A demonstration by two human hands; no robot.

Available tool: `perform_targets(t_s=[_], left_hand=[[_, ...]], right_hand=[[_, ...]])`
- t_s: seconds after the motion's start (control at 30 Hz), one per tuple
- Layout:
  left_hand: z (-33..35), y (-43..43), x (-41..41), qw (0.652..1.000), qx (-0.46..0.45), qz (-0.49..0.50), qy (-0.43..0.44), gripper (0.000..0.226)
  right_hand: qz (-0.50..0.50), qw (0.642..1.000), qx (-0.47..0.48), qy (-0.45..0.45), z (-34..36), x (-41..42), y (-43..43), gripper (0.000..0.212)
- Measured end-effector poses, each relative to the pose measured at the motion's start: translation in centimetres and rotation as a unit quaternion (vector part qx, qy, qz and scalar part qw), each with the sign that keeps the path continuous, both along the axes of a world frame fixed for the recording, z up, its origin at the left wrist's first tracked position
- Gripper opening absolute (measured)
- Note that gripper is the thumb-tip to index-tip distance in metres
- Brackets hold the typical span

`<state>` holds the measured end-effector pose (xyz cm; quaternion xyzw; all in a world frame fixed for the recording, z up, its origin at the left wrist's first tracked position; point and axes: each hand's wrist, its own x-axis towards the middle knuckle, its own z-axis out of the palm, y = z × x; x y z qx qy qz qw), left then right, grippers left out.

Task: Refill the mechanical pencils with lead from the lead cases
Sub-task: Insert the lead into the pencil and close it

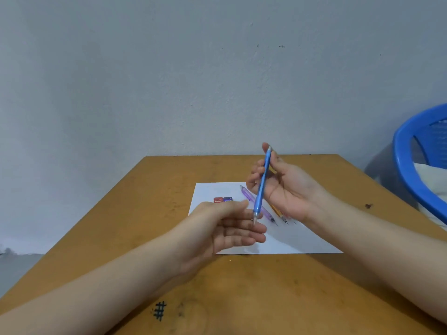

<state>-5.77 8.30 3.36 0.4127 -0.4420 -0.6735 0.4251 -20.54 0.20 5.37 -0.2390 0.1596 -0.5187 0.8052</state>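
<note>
Right hand grips one blue plastic mechanical pencil, tip down over the open, relaxed left hand. One white paper sheet mid brown wooden tabletop carries two more pencils, purple mechanical pencil and yellow mechanical pencil, plus two lead cases, small red lead case and small dark-blue lead case, near its far edge.

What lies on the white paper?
A purple pencil, a yellow pencil, a red lead case and a blue lead case. The left hand covers the cases' near ends.
</note>
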Motion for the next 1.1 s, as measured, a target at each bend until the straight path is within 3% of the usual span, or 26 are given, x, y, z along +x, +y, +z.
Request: perform_targets(t_s=[0.13, 0.27, 0.5, 0.73, 1.1], left_hand=[[0.6, 0.3, -0.1, 0.988, 0.096, -0.075, 0.092, 0.061], [0.5, 0.5, -0.3, 0.975, 0.123, -0.147, 0.111, 0.078], [-0.1, 0.5, 0.1, 0.946, 0.124, -0.260, 0.149, 0.092], [-0.5, 0.4, 0.1, 0.938, 0.107, -0.289, 0.161, 0.095], [-0.3, 0.3, 0.1, 0.940, 0.104, -0.287, 0.154, 0.095]], right_hand=[[0.023, 1.000, 0.005, -0.017, 0.4, 0.3, 0.9, 0.032], [0.055, 0.998, 0.014, -0.016, 0.7, -0.2, 1.5, 0.047], [0.050, 0.998, 0.035, -0.007, 1.1, -0.8, 1.6, 0.042], [0.024, 0.999, 0.025, -0.025, 1.1, -0.7, 1.7, 0.027], [0.007, 0.999, 0.035, -0.024, 0.9, -0.8, 1.6, 0.028]])
